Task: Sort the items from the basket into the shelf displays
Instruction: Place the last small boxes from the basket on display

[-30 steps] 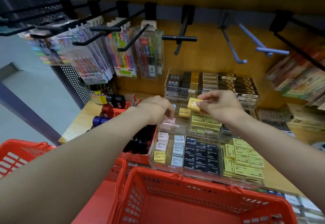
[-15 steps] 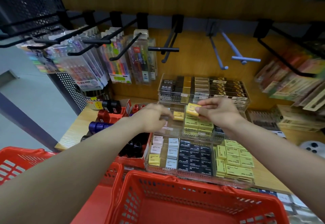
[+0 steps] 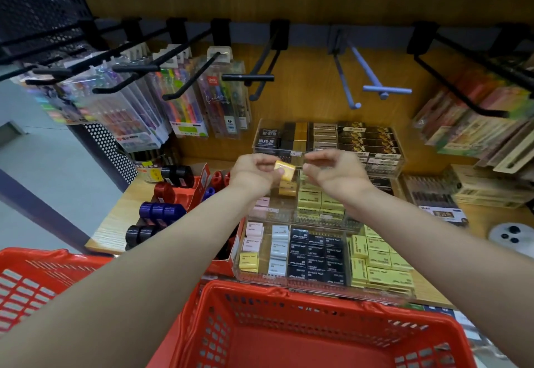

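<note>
A small yellow eraser (image 3: pixel 284 169) hangs above the middle tier of the clear eraser display (image 3: pixel 291 217). My left hand (image 3: pixel 254 175) pinches it by its left side. My right hand (image 3: pixel 335 174) hovers just to the right of it, fingers loosely curled, with a small gap to the eraser and nothing in it. Another yellow eraser (image 3: pixel 287 188) lies in the compartment right below. The red basket (image 3: pixel 289 298) stands under my forearms at the shelf's front edge; the part of its floor in view is bare.
A second red basket (image 3: pixel 31 278) sits at the lower left. Black hooks with pen packs (image 3: pixel 185 107) stick out above the display, and bare hooks (image 3: pixel 372 87) hang to their right. A red box of tape rolls (image 3: pixel 179 191) stands left of the display, boxed stationery (image 3: pixel 479 185) to the right.
The yellow eraser has passed from my right hand to my left hand. My right hand let go and drew slightly right. Both hands rose a little above the display.
</note>
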`<control>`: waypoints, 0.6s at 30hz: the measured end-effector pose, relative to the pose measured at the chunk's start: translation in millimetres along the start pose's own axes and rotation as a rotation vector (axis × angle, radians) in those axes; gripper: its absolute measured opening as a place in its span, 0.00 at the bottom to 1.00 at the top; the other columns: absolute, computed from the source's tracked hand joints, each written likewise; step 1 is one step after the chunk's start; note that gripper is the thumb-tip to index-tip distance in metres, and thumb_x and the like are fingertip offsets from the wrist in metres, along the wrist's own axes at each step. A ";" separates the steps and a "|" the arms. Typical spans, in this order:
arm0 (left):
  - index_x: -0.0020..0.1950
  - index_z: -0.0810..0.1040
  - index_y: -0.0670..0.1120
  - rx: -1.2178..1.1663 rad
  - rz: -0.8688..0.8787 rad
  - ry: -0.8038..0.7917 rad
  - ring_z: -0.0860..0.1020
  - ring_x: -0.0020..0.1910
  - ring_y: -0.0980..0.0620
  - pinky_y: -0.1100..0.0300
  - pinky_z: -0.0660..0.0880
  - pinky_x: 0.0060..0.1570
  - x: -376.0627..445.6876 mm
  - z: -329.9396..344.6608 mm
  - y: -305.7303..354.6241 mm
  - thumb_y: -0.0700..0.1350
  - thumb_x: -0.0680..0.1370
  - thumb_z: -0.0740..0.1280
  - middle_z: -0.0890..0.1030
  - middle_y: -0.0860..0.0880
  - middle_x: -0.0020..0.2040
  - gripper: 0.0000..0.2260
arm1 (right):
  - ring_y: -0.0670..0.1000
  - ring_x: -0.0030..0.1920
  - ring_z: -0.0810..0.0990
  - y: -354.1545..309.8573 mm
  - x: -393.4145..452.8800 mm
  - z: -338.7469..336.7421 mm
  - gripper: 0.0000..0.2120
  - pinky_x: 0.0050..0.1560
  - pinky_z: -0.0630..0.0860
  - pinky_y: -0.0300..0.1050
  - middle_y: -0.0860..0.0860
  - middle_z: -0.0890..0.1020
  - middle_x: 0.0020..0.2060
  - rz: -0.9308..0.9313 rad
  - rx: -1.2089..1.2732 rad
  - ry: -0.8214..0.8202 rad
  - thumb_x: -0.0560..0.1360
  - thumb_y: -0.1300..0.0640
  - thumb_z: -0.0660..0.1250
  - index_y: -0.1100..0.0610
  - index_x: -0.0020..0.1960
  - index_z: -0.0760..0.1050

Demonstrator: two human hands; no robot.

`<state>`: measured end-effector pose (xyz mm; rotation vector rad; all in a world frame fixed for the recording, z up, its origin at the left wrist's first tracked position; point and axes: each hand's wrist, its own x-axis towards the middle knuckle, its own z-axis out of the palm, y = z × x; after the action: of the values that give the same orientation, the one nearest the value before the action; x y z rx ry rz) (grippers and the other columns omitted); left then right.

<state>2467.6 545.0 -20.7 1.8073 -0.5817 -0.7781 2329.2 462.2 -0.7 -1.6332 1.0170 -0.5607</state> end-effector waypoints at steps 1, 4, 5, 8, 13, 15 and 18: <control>0.53 0.82 0.50 0.140 0.016 0.065 0.81 0.50 0.53 0.60 0.79 0.51 2.7 0.6 -1.0 0.39 0.75 0.74 0.82 0.52 0.46 0.10 | 0.50 0.53 0.81 1.3 -0.6 -5.4 0.08 0.55 0.81 0.50 0.48 0.82 0.51 -0.011 -0.010 0.003 0.76 0.61 0.70 0.50 0.51 0.81; 0.58 0.83 0.49 0.390 0.078 0.117 0.80 0.51 0.53 0.61 0.76 0.52 5.0 7.1 -1.6 0.44 0.76 0.74 0.82 0.52 0.47 0.11 | 0.49 0.47 0.84 7.3 -4.1 -27.3 0.09 0.48 0.83 0.46 0.49 0.83 0.47 -0.032 0.002 -0.017 0.77 0.63 0.69 0.49 0.46 0.80; 0.58 0.83 0.50 0.436 0.085 0.119 0.80 0.53 0.51 0.59 0.77 0.54 5.0 10.5 -1.9 0.44 0.77 0.73 0.83 0.50 0.51 0.11 | 0.48 0.46 0.84 10.2 -5.2 -35.1 0.09 0.46 0.84 0.44 0.49 0.83 0.47 -0.044 -0.022 -0.011 0.77 0.64 0.68 0.50 0.45 0.81; 0.59 0.82 0.50 0.554 0.069 0.129 0.81 0.55 0.48 0.52 0.79 0.56 5.1 19.9 -3.1 0.46 0.78 0.71 0.84 0.47 0.55 0.10 | 0.47 0.44 0.84 20.0 -6.2 -55.7 0.10 0.45 0.83 0.43 0.48 0.84 0.44 -0.068 -0.117 0.035 0.77 0.63 0.68 0.50 0.44 0.81; 0.57 0.82 0.51 0.751 0.079 0.195 0.81 0.52 0.48 0.53 0.80 0.50 4.2 28.6 -5.1 0.51 0.77 0.72 0.84 0.49 0.52 0.10 | 0.44 0.42 0.84 33.4 -9.0 -75.0 0.13 0.41 0.82 0.37 0.44 0.84 0.41 -0.095 -0.153 0.088 0.77 0.64 0.69 0.48 0.41 0.82; 0.56 0.82 0.50 0.892 0.147 0.214 0.82 0.51 0.47 0.52 0.80 0.49 3.4 30.3 -5.8 0.53 0.77 0.71 0.84 0.48 0.50 0.11 | 0.44 0.41 0.85 36.1 -10.5 -77.3 0.13 0.44 0.83 0.42 0.44 0.85 0.39 -0.108 -0.165 0.083 0.76 0.64 0.69 0.47 0.41 0.83; 0.55 0.80 0.49 1.086 0.275 0.215 0.81 0.49 0.46 0.53 0.79 0.44 4.1 32.1 -4.6 0.56 0.78 0.69 0.83 0.47 0.47 0.13 | 0.44 0.40 0.85 36.5 -13.0 -78.3 0.13 0.45 0.84 0.46 0.43 0.85 0.37 -0.121 -0.148 0.083 0.76 0.63 0.70 0.46 0.40 0.83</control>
<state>2446.8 523.7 -34.1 2.6412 -1.2190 -0.0122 2248.9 429.1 -9.2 -1.8241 1.0449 -0.6518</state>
